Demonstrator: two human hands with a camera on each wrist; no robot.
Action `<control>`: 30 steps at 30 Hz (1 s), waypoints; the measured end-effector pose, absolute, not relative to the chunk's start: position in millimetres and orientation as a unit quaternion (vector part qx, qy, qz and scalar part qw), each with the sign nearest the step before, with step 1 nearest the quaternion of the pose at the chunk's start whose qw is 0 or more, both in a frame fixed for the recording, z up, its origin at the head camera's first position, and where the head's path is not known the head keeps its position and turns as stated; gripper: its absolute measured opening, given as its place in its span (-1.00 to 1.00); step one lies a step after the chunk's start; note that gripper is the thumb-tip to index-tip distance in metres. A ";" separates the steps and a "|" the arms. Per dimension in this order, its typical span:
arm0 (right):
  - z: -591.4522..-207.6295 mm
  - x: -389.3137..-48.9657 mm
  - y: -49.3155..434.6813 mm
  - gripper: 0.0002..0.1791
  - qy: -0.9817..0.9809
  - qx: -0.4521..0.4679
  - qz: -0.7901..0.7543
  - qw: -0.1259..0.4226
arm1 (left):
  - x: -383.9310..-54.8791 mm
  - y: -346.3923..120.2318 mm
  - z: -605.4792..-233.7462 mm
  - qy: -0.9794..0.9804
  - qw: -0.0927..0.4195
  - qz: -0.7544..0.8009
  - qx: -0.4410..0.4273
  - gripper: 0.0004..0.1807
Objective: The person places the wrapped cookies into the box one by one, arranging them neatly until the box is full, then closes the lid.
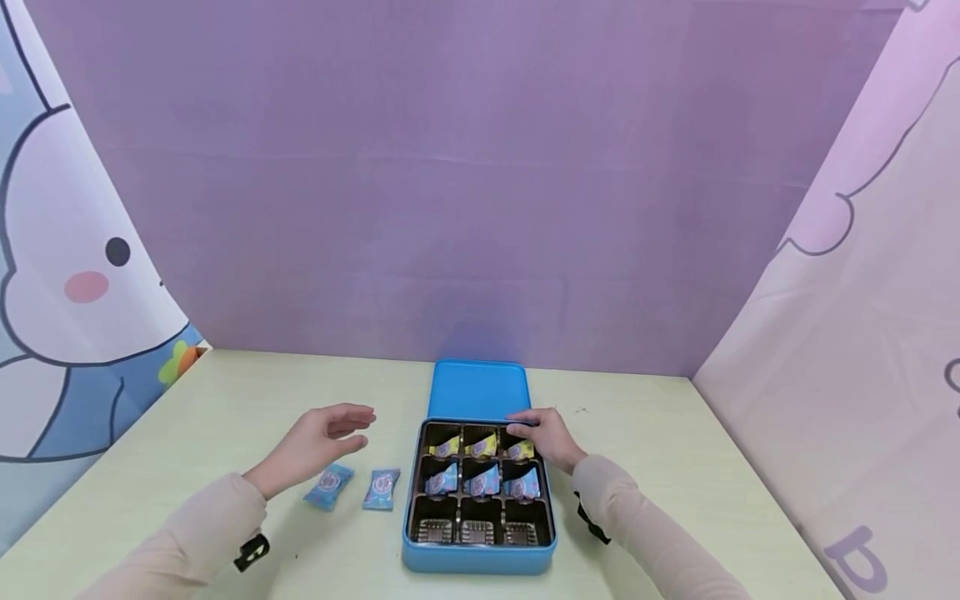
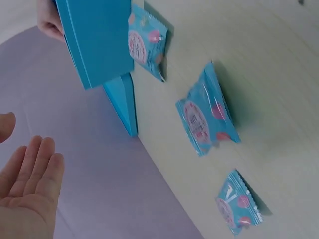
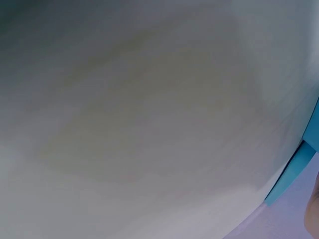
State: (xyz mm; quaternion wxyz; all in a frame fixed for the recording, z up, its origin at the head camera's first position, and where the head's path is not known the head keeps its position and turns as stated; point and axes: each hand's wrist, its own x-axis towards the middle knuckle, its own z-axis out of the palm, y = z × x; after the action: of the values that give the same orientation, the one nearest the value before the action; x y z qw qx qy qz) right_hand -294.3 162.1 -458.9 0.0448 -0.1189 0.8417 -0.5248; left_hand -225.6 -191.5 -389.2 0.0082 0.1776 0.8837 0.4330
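My left hand (image 1: pixel 322 442) hovers over the table left of the box, fingers extended, thumb apart, holding nothing. Below it lie two blue candy packets, one tilted (image 1: pixel 328 487) and one nearer the box (image 1: pixel 381 489). A third blue packet (image 2: pixel 239 204) shows only in the left wrist view. The blue box (image 1: pixel 480 560) has a dark divided tray: yellow packets (image 1: pixel 481 446) in the back row, blue packets (image 1: pixel 482 482) in the middle row, bare ridged floors in front. My right hand (image 1: pixel 555 442) grips the box's back right corner, thumb over the tray.
A blue lid (image 1: pixel 478 390) lies flat behind the box, near the purple backdrop (image 1: pixel 480 208). Printed cloth walls (image 1: pixel 75 208) close off both sides of the pale table (image 1: pixel 675 467). The right wrist view is mostly a blurred pale surface.
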 end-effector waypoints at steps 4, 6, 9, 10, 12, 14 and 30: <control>-468.6 -302.2 163.7 -0.67 0.844 -0.111 -0.523 0.043 | -229.5 -202.1 -391.5 0.888 -0.011 0.428 0.166 -0.56; -469.9 -303.1 163.6 -0.67 0.845 -0.112 -0.522 0.044 | -231.4 -208.5 -396.1 0.893 -0.025 0.419 0.164 -0.58; -469.9 -302.4 163.3 -0.66 0.844 -0.114 -0.522 0.044 | -234.9 -219.5 -405.6 0.904 -0.051 0.396 0.151 -0.61; -470.0 -302.3 163.3 -0.67 0.844 -0.114 -0.522 0.044 | -236.0 -223.3 -408.5 0.908 -0.059 0.389 0.146 -0.61; -470.0 -301.9 163.6 -0.67 0.844 -0.115 -0.523 0.043 | -237.9 -230.7 -413.6 0.913 -0.070 0.379 0.130 -0.61; -470.0 -301.7 163.9 -0.67 0.844 -0.115 -0.523 0.042 | -239.1 -237.3 -416.6 0.917 -0.075 0.376 0.115 -0.59; -470.9 -302.2 164.8 -0.69 0.847 -0.116 -0.517 0.041 | -242.3 -252.8 -439.1 0.942 -0.041 0.334 0.006 -0.45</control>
State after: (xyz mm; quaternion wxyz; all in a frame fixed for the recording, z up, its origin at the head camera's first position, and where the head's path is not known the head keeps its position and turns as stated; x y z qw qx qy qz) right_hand -302.2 164.8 -470.9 0.0414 -0.1161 0.8471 -0.5169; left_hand -242.3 -252.8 -439.1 -0.0408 0.0058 0.9417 0.3338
